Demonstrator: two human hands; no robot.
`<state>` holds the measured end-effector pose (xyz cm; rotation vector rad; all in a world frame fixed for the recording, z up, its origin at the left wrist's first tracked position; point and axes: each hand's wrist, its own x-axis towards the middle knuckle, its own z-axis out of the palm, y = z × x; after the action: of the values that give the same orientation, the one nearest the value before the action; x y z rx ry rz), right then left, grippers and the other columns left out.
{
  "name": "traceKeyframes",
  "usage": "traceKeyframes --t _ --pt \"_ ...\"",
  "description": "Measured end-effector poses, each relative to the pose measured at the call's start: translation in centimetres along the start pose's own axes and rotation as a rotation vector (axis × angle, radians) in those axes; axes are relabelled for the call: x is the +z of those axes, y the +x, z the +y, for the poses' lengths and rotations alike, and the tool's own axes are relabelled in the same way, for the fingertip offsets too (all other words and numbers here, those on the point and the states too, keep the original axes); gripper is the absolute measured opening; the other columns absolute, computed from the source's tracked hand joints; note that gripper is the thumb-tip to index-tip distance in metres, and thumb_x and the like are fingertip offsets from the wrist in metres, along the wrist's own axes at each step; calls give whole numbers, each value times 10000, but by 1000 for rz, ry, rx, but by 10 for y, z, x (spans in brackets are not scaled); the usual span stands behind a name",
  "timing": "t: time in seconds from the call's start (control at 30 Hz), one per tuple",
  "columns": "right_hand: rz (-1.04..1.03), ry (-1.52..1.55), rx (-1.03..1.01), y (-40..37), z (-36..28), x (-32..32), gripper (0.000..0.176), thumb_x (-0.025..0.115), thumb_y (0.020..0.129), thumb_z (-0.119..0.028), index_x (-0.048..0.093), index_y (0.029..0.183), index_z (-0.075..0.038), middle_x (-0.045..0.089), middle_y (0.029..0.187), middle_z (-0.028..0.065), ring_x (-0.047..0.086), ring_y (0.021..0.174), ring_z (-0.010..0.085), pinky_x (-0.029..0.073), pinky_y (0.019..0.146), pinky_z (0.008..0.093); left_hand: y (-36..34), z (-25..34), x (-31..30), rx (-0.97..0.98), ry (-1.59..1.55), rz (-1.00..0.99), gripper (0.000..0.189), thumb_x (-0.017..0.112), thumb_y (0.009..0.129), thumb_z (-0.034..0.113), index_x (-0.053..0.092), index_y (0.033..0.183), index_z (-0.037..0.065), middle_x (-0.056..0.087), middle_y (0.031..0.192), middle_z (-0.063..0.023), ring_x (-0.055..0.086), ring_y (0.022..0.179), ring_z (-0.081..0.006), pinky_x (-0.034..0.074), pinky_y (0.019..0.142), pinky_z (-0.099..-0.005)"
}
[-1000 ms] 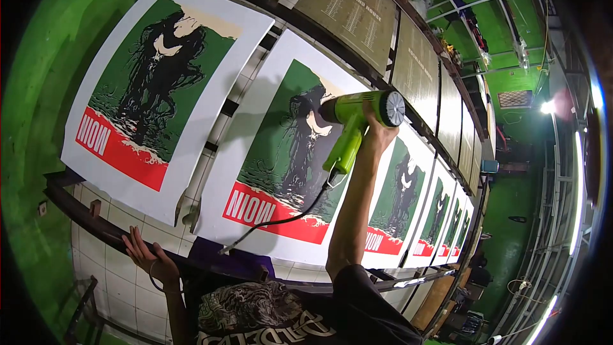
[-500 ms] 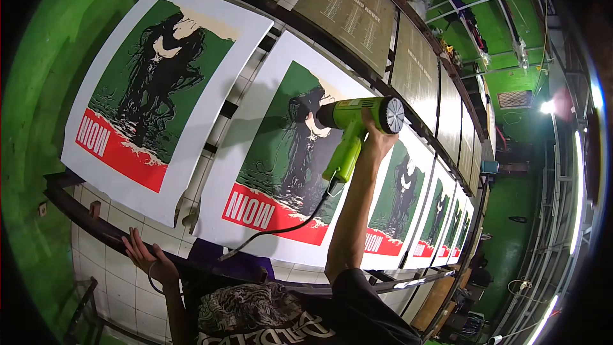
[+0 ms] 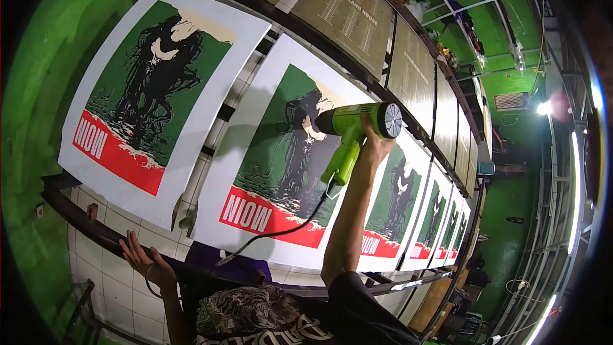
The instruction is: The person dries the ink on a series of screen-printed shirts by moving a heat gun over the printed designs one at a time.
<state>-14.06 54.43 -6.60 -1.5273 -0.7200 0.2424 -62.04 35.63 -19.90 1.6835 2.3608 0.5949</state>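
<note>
My right hand (image 3: 377, 144) is wrapped round the handle of a green heat gun (image 3: 354, 128). Its black nozzle points left, over the upper middle of a printed poster (image 3: 281, 160). A black cable hangs from the handle and curves down across the poster's red band. My left hand (image 3: 145, 260) is at lower left, fingers stretched and holding nothing, beside the dark metal rail (image 3: 102, 233) along the near edge. Above that hand lies another poster (image 3: 153, 83) with the same green, black and red print.
More matching posters (image 3: 396, 198) run in a row to the right. Behind them stands a row of olive printed panels (image 3: 348, 13). White tiles (image 3: 121, 287) show beneath the rail. Metal shelving (image 3: 485, 25) and a bright lamp (image 3: 544, 108) are at the right.
The heat gun and my right hand have shifted slightly down and left in view. The posters have slid a little left with the camera. Both hands keep their poses.
</note>
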Motion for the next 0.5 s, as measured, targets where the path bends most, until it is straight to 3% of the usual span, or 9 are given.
traceKeyframes --t 0.07,0.13,0.43,0.5 --pt "1 134 -29 3 8 -2 409 832 660 -31 662 1022 53 697 928 102 670 792 190 543 798 319 0 1 -2 2 -7 -1 570 356 995 385 401 1462 61 383 1528 -125 213 1474 -351 112 1188 -530" --pt "-44 -47 -30 6 2 -1 440 830 661 -35 649 1052 55 695 946 106 669 801 190 539 812 321 1 3 -3 -13 -19 -11 567 360 992 379 404 1460 61 384 1527 -127 214 1474 -353 108 1189 -531" --pt "-3 -61 -4 10 11 2 477 861 643 -82 654 1053 46 699 947 102 670 795 184 524 797 300 0 3 -3 -5 -14 -9 582 357 993 393 396 1465 53 382 1530 -124 211 1476 -349 102 1192 -524" --pt "-16 113 40 5 8 1 471 859 649 -83 656 1055 44 700 951 102 671 782 182 527 794 300 0 3 -3 2 -12 -12 580 357 995 389 394 1466 52 382 1530 -125 210 1476 -349 101 1193 -521"
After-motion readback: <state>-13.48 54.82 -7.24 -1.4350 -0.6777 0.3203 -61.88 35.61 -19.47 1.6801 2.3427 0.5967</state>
